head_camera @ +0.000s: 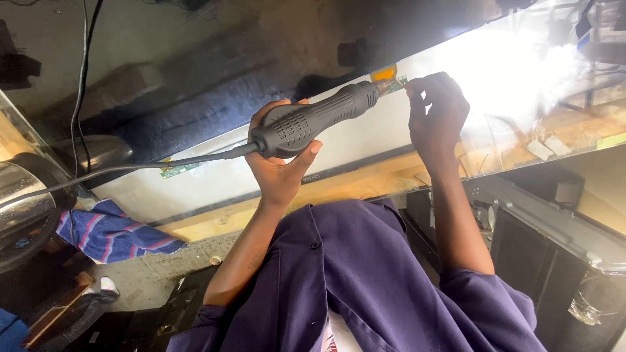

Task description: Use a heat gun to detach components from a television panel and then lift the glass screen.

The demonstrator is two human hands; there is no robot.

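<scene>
Purple sleeves (365,280) frame both forearms. Left hand (280,163), wrist bent, has its grip clenched around a black ribbed plastic heat gun (313,120) over the counter's far edge; right hand (435,114) seemingly pinches something tiny at the nozzle.

I see a hot-air tool (313,120) in matt black plastic, its grip ribbed and dotted, with a smooth rubbery cable (117,168). The flat display panel (195,72) under it is glossy dark glass, mirror-like, and its lit strip looks smooth white. The bench edge (365,182) is bare, pale wood. My sleeves (365,274) are soft purple woven cloth; the striped rag (111,231) is cloth too.
</scene>
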